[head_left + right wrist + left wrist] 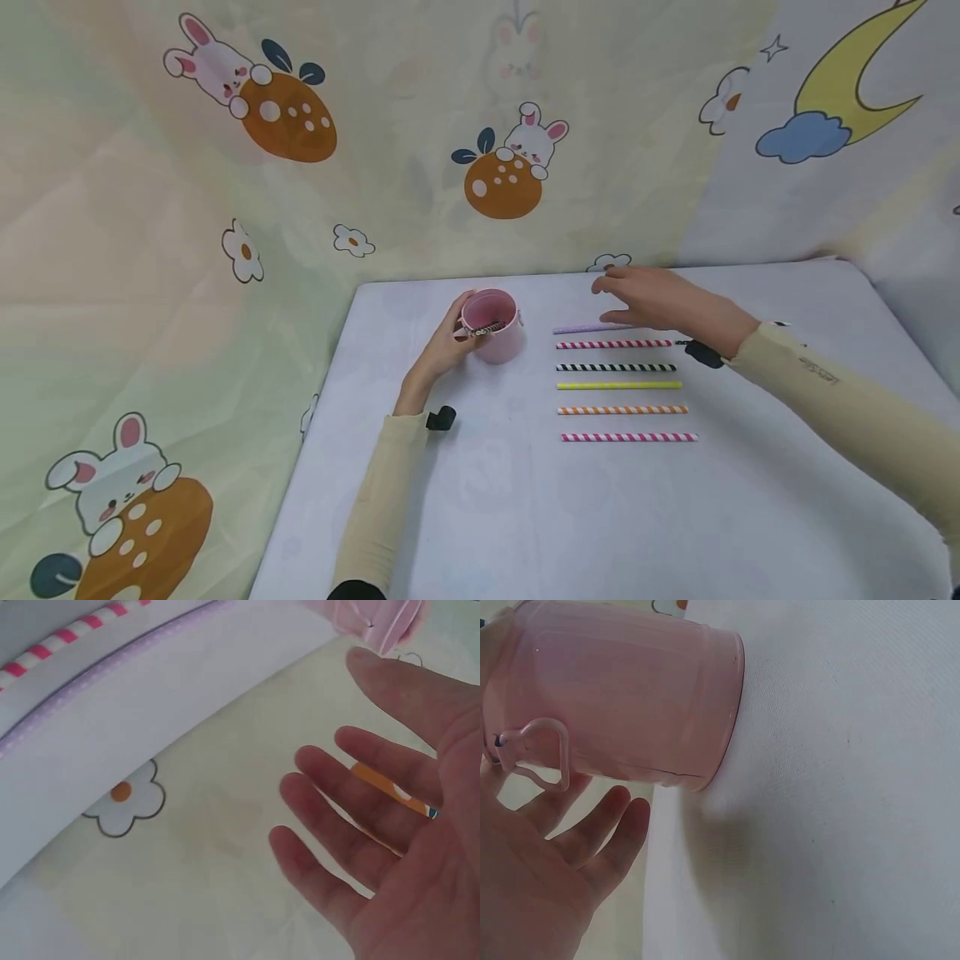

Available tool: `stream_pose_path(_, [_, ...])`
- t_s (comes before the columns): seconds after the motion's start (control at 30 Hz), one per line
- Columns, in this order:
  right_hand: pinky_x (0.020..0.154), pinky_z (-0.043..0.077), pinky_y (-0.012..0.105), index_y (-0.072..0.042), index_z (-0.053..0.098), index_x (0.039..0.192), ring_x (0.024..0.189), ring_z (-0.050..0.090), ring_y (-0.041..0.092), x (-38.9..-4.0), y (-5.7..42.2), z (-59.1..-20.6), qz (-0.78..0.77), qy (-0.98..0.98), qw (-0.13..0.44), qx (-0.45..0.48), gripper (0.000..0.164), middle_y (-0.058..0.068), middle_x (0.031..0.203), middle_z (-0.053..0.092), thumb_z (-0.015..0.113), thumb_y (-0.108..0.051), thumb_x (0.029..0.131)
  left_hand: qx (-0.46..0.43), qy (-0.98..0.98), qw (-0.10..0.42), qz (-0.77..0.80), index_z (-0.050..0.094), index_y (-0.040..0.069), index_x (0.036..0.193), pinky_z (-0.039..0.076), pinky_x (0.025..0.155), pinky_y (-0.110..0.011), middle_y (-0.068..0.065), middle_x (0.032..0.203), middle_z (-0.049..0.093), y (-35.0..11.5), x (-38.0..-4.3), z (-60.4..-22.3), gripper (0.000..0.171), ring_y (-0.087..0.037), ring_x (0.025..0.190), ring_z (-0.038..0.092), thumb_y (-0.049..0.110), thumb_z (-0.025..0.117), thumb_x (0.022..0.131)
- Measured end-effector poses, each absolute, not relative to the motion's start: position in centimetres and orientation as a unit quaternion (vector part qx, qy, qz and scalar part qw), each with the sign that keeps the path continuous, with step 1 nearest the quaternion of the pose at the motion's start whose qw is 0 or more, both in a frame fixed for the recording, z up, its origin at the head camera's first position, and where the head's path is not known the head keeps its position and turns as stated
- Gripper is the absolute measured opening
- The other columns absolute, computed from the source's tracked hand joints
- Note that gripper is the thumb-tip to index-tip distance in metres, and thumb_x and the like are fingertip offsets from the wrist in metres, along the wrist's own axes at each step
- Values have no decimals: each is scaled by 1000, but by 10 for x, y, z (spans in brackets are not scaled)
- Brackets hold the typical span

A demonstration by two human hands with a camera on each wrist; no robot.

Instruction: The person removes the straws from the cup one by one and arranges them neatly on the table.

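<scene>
My left hand (442, 342) grips a small pink pail (504, 346) by its side and rim, toward the table's back left. A dark patterned strip (487, 329) lies across the pail's mouth. In the left wrist view, a wire loop (562, 750) sticks out of the pail's side and several fingers (622, 840) stand apart from it. Above the back of a column of paper straws hovers my right hand (660, 300), fingers spread and holding nothing. It partly covers a purple straw (573, 331). Close by lies a red-and-white striped straw (615, 344).
Nearer the front, in parallel, lie a black-and-white straw (615, 367), a yellow one (618, 386), an orange-striped one (622, 410) and a pink-striped one (628, 437). A dark green end (681, 342) shows beside my right wrist. Rabbit-print cloth (420, 167) hangs behind the white table (525, 517).
</scene>
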State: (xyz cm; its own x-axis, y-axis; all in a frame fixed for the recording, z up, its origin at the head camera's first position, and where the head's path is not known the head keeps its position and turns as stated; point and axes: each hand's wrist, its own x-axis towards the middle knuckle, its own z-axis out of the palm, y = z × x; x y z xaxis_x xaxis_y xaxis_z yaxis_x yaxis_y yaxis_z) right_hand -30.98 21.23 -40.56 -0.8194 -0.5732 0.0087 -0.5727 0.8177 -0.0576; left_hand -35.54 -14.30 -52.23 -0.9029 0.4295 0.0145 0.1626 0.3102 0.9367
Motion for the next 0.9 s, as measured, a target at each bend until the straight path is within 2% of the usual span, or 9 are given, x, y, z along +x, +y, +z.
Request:
stream_pose_path(0.2, [83,57,42,-8,67,118,95,65,27,-314,190,-406,-52,943,-19,-327,36,9,108,67,79,-24,88,186,799,134,556,20,21,161,38,113,-56,-10,162,33,-143,-345,-504,88,-39,146,36,18,74,92])
stream_pose_path(0.5, [91,57,43,-14,67,121,107,66,26,-323,159,-401,-69,934,-4,-350,31,6,118,68,74,-23,92,182,797,135,559,22,26,160,38,113,-56,-8,162,33,-143,-344,-500,86,-37,145,38,19,74,92])
stream_pose_path(0.77, [91,57,39,-15,68,121,104,66,24,-330,137,-405,-63,926,13,-373,28,4,115,68,72,-22,94,179,802,138,553,20,22,161,38,114,-54,-6,162,34,-142,-344,-499,89,-33,145,38,20,75,91])
stream_pose_path(0.9, [92,57,40,-12,68,123,105,66,25,-334,127,-408,-62,919,10,-388,28,7,116,68,70,-21,96,174,800,139,557,20,21,161,38,114,-55,-6,162,34,-144,-344,-500,89,-33,145,38,20,75,91])
